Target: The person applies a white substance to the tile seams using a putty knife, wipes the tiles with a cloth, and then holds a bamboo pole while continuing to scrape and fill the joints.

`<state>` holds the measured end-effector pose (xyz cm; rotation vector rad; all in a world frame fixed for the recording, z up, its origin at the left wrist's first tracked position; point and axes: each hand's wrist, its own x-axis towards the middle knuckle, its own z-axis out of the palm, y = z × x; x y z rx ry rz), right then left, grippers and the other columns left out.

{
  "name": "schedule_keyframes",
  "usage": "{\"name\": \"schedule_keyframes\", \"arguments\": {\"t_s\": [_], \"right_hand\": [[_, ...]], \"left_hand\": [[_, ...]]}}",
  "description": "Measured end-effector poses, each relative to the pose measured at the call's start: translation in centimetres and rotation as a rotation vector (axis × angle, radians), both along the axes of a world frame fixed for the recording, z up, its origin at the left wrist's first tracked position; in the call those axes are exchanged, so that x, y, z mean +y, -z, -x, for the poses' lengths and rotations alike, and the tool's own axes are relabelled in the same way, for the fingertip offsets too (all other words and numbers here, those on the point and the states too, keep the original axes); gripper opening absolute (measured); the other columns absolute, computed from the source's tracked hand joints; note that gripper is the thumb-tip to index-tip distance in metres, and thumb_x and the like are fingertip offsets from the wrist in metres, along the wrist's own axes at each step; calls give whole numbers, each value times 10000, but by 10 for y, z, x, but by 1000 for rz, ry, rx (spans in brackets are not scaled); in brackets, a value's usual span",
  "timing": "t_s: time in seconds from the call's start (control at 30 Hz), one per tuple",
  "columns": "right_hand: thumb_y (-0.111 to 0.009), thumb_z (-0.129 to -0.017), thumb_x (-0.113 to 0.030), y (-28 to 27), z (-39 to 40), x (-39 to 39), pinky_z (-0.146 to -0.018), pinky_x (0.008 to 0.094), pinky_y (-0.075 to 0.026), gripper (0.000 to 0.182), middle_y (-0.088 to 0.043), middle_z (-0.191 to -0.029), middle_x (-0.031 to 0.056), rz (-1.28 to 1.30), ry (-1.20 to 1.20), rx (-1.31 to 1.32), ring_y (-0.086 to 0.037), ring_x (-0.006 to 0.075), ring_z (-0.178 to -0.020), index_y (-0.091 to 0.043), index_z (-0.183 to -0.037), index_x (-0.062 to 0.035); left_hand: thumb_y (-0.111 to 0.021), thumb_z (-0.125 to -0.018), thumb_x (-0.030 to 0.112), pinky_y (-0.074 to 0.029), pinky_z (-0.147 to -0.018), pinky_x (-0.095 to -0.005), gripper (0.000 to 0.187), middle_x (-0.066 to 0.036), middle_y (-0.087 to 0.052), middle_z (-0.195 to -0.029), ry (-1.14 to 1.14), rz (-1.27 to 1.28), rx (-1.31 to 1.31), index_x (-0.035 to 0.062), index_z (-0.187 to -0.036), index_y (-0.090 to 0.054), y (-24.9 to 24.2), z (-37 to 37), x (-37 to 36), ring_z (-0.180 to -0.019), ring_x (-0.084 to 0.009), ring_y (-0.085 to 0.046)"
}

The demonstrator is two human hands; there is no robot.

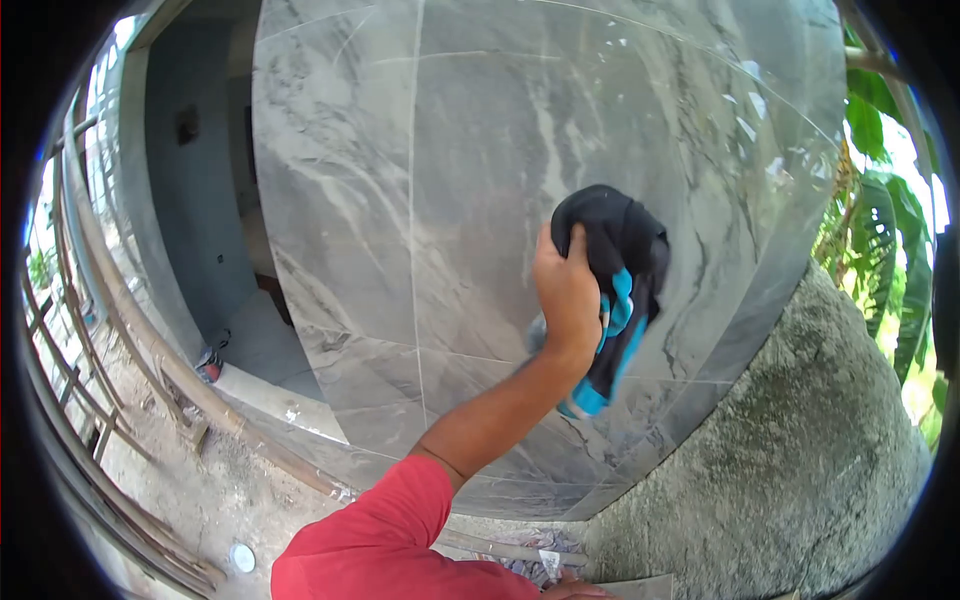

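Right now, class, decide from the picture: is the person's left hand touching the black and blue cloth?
Touching. The head view shows the left hand gripping the black and blue cloth, skin directly against bunched fabric, no gap.

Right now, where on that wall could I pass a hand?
The grey wall looks bare between the doorway and the cloth, above the forearm, and also above the cloth. It's crowded where the left hand holds the bunched cloth, and low down, near the right hand and debris.
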<state>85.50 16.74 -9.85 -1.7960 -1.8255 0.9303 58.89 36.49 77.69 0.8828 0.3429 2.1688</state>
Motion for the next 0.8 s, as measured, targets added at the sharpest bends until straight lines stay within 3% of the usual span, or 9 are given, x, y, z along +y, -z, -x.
{"name": "schedule_keyframes", "arguments": {"t_s": [0.13, 0.2, 0.23, 0.33, 0.43, 0.53, 0.6, 0.7, 0.8], "right_hand": [[-600, -808, -204, -200, 11, 23, -698, 488, -545, 664, -671, -1014, 264, 287, -300, 10, -675, 403, -774, -462, -1416, 23], [-606, -816, -200, -239, 24, 28, -795, 492, -544, 653, -672, -1098, 268, 402, -126, 177, -679, 415, -894, -474, -1416, 22], [-610, -847, -195, -177, 18, 50, -918, 492, -511, 656, -631, -1262, 268, 140, -330, -127, -652, 426, -1041, -452, -1448, 14], [-622, -851, -182, -207, 29, 74, -1037, 459, -447, 694, -572, -1379, 264, 2, -378, -53, -585, 413, -1205, -419, -1489, 4], [-625, -871, -184, -312, 63, 83, -1069, 424, -424, 709, -536, -1437, 238, 181, -426, 95, -542, 372, -1278, -388, -1510, 10], [-623, -867, -176, -320, 78, 102, -1064, 426, -428, 709, -542, -1430, 235, 184, -464, 91, -549, 370, -1264, -390, -1511, 9], [-622, -865, -170, -322, 96, 112, -1061, 427, -430, 709, -546, -1426, 233, 170, -481, 82, -554, 368, -1255, -391, -1511, 9], [-621, -861, -162, -327, 123, 128, -1056, 430, -433, 710, -552, -1420, 230, 171, -493, 48, -561, 366, -1242, -392, -1511, 8], [-619, -858, -154, -328, 155, 145, -1051, 432, -437, 710, -558, -1413, 228, 163, -500, 30, -568, 364, -1228, -394, -1512, 8]], "left_hand": [[-659, -939, 79, -434, -1014, -442, 276, -112, -647, -1183, -1163, -175, 649, -26, -1193, -624, 51, 5, 35, -1142, -285, -606], [-745, -837, 114, -362, -1078, -506, 416, -122, -623, -1248, -938, -328, 951, -9, -1217, -630, 66, 12, 57, -1233, -320, -547], [-760, -810, 150, -363, -1087, -505, 475, -127, -611, -1285, -939, -423, 1132, 1, -1242, -628, 70, 14, 65, -1248, -320, -541], [-768, -768, 230, -323, -1147, -531, 664, -130, -535, -1427, -872, -632, 1569, 39, -1370, -565, 102, 8, 75, -1339, -329, -488], [-669, -835, 183, -281, -1189, -608, 723, -130, -389, -1574, -983, -871, 1904, 74, -1497, -398, 192, 7, 132, -1435, -344, -404], [-610, -862, 150, -310, -1170, -621, 615, -153, -387, -1572, -993, -1009, 2019, 76, -1450, -445, 109, 57, 91, -1438, -364, -399], [-632, -844, 135, -316, -1161, -632, 546, -152, -481, -1488, -945, -887, 1802, 107, -1376, -513, 79, 62, 104, -1382, -384, -464], [-659, -839, 174, -194, -1067, -837, 457, -115, -549, -1409, -1116, -866, 1539, 141, -1292, -613, 3, 91, 99, -1348, -383, -500], [-753, -754, 175, -201, -1017, -876, 597, -145, -520, -1431, -1364, -795, 1412, 136, -1334, -619, -77, 138, 90, -1360, -455, -470]]}}
